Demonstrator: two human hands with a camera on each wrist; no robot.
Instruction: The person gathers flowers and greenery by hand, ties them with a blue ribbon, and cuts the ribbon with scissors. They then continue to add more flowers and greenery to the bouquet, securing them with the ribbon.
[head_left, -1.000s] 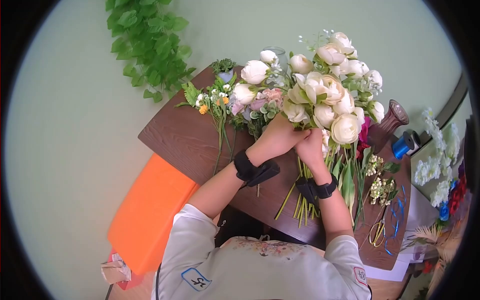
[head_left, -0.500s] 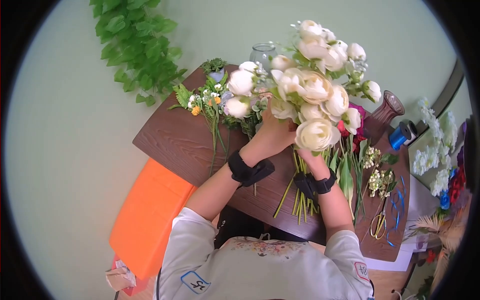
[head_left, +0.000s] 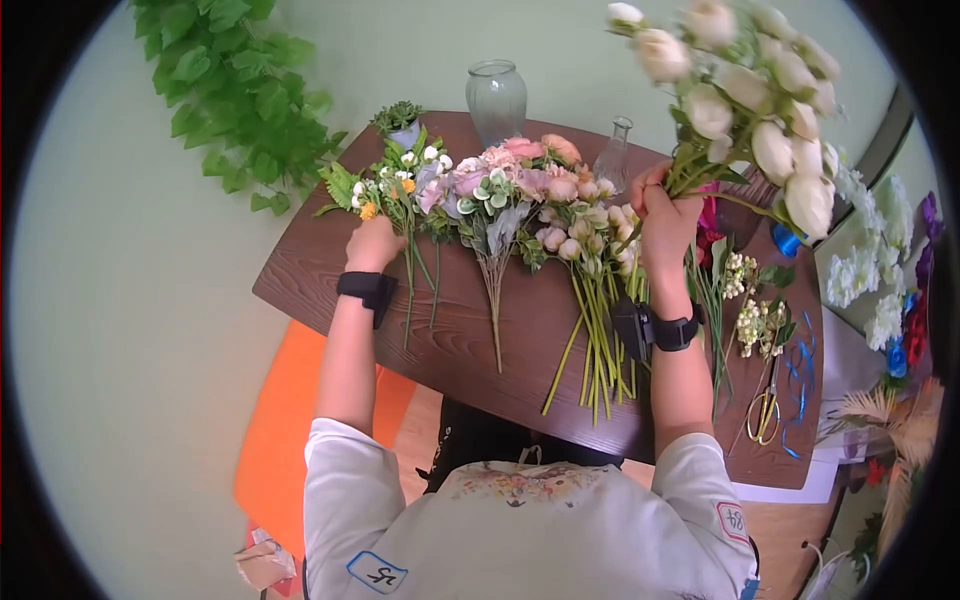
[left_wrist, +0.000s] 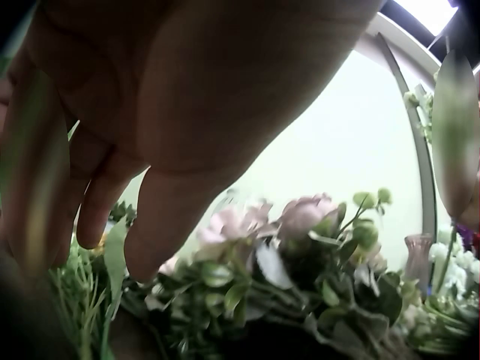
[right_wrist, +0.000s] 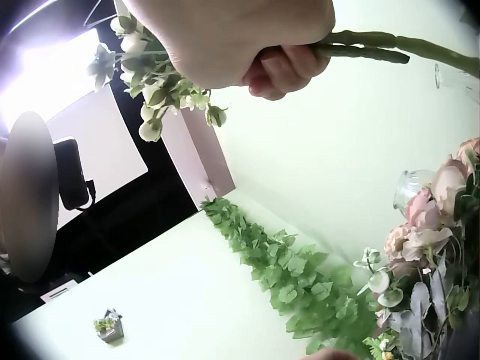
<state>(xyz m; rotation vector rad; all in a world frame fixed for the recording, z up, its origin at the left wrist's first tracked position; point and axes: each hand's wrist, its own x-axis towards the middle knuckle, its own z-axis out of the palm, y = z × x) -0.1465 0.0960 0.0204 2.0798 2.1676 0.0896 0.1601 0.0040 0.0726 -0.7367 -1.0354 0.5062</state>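
My right hand (head_left: 668,222) grips the green stems of a bunch of cream artificial ranunculus (head_left: 745,90), raised over the table's right side. Its fingers curl round the stems (right_wrist: 367,46) in the right wrist view, and the stem ends stick out past the fist. My left hand (head_left: 375,243) reaches down at the small white and yellow flowers (head_left: 385,190) on the table's left. The left wrist view has its fingers and thumb extended, pointing down close over thin green stems (left_wrist: 79,307). Pink and mauve flowers (head_left: 490,190) lie beside that bunch.
Pale pink flowers with long stems (head_left: 595,340) lie mid-table. Behind stand a wide glass vase (head_left: 497,105), a slim glass bottle (head_left: 613,160) and a potted succulent (head_left: 400,122). Scissors (head_left: 764,410), blue ribbon (head_left: 800,385) and berry sprigs (head_left: 755,325) lie right.
My two hands, earlier together at the cream bunch, have parted. The right one has carried the bunch up and right; the left has let go and moved left to the small flowers.
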